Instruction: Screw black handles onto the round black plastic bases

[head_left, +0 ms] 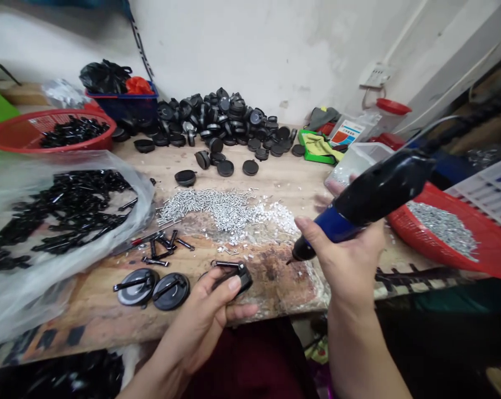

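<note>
At the front of the wooden workbench, my left hand [215, 305] grips a round black part [243, 277] with a slim black lever on top. My right hand [346, 255] is wrapped around a black and blue electric screwdriver [358, 194], its bit pointing down to the left, above the bench and apart from the black part. Left of my left hand lie two round black parts with levers, a greyish one [134, 287] and a darker one [171, 291]. Several loose black levers [161, 246] are scattered behind them. A pile of small silver pins [217, 208] lies beyond, beside small white pieces [279, 216].
A clear plastic bag [146, 194] of black levers spreads over the left side. A red basket [9, 136] stands behind it. Many black round parts [234, 116] are heaped by the wall. To the right is a red basket [425, 244] of metal pins.
</note>
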A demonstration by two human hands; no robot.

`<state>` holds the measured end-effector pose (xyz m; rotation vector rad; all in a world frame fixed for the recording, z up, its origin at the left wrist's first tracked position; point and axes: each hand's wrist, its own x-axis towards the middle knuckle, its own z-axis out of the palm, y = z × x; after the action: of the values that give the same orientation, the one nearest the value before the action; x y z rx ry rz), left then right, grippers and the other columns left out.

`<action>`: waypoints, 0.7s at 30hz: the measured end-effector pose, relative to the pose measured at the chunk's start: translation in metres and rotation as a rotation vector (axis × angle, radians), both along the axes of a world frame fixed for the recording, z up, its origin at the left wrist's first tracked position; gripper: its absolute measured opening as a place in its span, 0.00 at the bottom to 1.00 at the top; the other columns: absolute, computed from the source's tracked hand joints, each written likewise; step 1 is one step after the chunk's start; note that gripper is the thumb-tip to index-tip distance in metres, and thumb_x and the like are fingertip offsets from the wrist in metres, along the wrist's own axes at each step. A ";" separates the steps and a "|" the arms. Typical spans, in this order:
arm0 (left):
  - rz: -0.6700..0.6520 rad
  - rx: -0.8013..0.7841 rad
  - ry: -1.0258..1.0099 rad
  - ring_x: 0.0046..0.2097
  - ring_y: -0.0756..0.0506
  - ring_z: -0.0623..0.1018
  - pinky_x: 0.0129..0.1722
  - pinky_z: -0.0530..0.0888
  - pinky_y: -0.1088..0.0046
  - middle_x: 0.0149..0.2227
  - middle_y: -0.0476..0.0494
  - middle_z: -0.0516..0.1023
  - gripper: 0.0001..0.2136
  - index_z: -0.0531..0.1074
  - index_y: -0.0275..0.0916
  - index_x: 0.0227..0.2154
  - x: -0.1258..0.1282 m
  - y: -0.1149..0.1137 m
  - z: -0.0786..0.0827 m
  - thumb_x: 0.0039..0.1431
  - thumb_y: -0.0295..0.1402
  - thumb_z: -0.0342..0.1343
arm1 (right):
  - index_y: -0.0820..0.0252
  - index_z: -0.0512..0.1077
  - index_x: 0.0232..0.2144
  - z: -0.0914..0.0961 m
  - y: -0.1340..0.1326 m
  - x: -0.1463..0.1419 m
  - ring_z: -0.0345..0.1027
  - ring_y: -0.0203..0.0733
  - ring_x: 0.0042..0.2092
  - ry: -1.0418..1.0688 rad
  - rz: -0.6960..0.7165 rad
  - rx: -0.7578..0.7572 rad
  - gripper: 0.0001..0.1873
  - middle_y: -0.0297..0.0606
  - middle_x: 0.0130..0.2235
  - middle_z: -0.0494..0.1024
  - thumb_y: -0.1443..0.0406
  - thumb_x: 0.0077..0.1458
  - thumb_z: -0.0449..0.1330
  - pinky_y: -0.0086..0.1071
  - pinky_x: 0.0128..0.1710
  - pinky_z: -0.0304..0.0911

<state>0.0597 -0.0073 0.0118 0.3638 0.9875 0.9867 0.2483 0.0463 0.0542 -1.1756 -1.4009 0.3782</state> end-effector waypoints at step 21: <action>0.118 0.053 0.114 0.32 0.52 0.70 0.28 0.80 0.71 0.35 0.49 0.70 0.15 0.72 0.34 0.32 0.001 0.002 0.002 0.41 0.30 0.69 | 0.58 0.68 0.35 0.033 -0.003 -0.032 0.66 0.36 0.24 0.543 0.155 0.108 0.29 0.40 0.36 0.69 0.43 0.57 0.40 0.34 0.20 0.65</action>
<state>0.0602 -0.0056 0.0142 0.4133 1.0976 1.1099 0.2164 0.0435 0.0874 -0.7962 -1.0207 0.6669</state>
